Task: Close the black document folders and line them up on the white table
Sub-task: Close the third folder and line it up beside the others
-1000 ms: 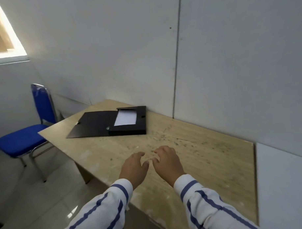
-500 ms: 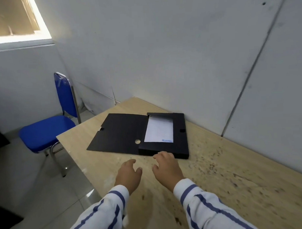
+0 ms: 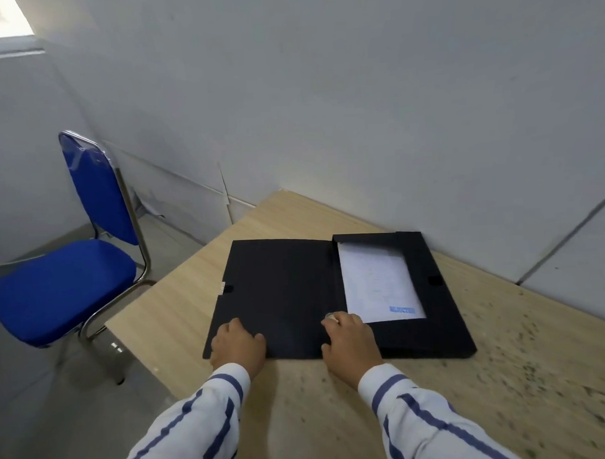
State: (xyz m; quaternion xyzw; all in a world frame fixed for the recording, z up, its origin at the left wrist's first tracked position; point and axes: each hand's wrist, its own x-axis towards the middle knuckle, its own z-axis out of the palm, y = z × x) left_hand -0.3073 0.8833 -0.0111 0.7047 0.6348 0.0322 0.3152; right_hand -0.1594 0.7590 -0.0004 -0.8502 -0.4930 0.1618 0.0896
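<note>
One black document folder (image 3: 289, 291) lies open on the light wood-grain table (image 3: 471, 395), its box half close to the wall. The cover flap is spread flat to the left. A white sheet of paper (image 3: 378, 285) with a small blue mark lies in the box half on the right. My left hand (image 3: 236, 345) rests on the near left corner of the flap, fingers laid on top. My right hand (image 3: 349, 341) lies on the near edge at the spine, fingertips beside a small metal-ringed hole (image 3: 330, 316). Neither hand visibly grips the folder.
A blue padded chair (image 3: 56, 286) with a chrome frame stands on the floor left of the table. The grey wall (image 3: 358, 107) runs right behind the folder. The table's left edge is just beyond the flap. Dark specks mark the tabletop to the right.
The view has closed in on the folder. Both hands moved forward from the bare tabletop onto the folder's near edge, spreading apart.
</note>
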